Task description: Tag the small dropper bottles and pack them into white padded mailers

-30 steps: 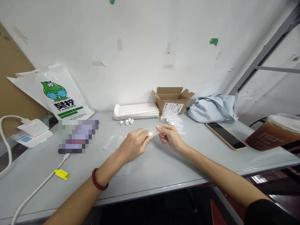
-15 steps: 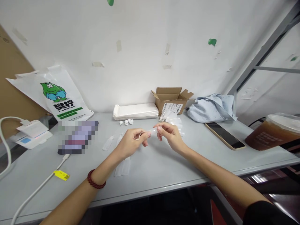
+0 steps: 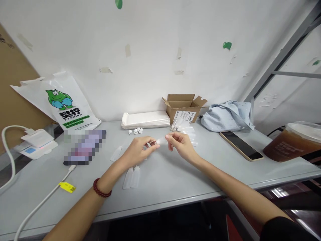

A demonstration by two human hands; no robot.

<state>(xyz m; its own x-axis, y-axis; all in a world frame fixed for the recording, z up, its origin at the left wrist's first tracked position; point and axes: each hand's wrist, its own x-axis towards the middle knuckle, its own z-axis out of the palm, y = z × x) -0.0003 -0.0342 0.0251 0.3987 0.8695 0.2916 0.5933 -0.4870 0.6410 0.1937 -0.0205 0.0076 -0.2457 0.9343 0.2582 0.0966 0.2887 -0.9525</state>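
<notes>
Over the middle of the grey table, my left hand and my right hand meet at the fingertips. Between them they pinch a small clear plastic tag with a thin white string. My left fingers hold the string end, my right fingers the tag end. Two similar clear tags lie flat on the table just below my left hand, and others lie to its left. A pile of more tags sits behind my right hand.
At the back stand a small open cardboard box, a stack of white sheets and tiny white pieces. A phone, blue cloth and lidded drink are right. A printed bag, blurred item, charger and cable are left.
My hands stayed together over the table's middle. The left hand worked the string and shifted slightly, uncovering the two tags lying below it.
</notes>
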